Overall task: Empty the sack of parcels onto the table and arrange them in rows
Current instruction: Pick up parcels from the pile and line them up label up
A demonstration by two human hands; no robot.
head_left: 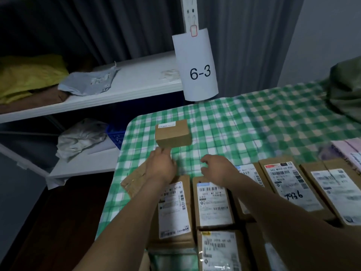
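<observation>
On the green-checked tablecloth [254,124], beyond the rows of labelled parcels [213,204], a small matt cardboard box [172,133] lies just ahead of the left hand [162,167], long axis crosswise. Left fingers are loosely bent and empty. The right hand [216,167] is farther off, its fingers loosely curled and empty.

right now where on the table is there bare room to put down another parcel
Widest bare cloth: right of the small box, behind the labelled row, up to the green sack. The near edge is packed box to box; a pink parcel crowds the right.
</observation>
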